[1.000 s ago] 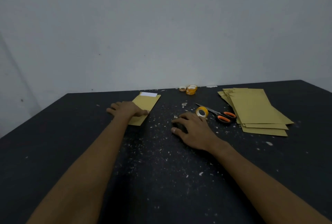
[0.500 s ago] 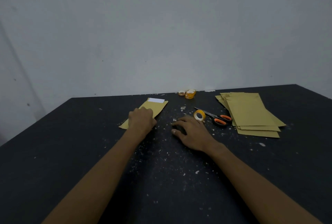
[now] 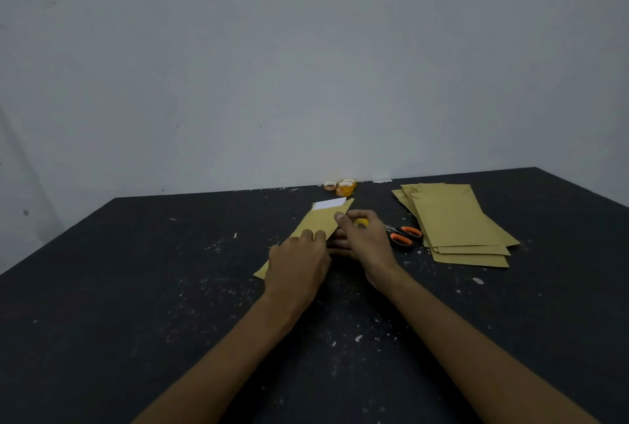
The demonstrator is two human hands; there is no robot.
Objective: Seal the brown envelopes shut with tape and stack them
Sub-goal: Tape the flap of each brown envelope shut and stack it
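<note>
One brown envelope (image 3: 318, 224) lies slantwise at the table's middle, a white sheet (image 3: 328, 203) showing at its far open end. My left hand (image 3: 297, 263) grips its near half, fingers curled over the top. My right hand (image 3: 366, 243) pinches its right edge, thumb on top and fingers underneath. A yellow tape roll (image 3: 361, 221) peeks out just behind my right hand. A fanned stack of brown envelopes (image 3: 456, 223) rests to the right.
Orange-handled scissors (image 3: 405, 236) lie between my right hand and the stack. Small tape rolls (image 3: 345, 186) sit at the black table's (image 3: 136, 287) far edge by the wall. White flecks dot the tabletop.
My left hand has pulled the envelope from the left toward the middle. My right hand has left the tabletop and taken hold of the envelope's right edge.
</note>
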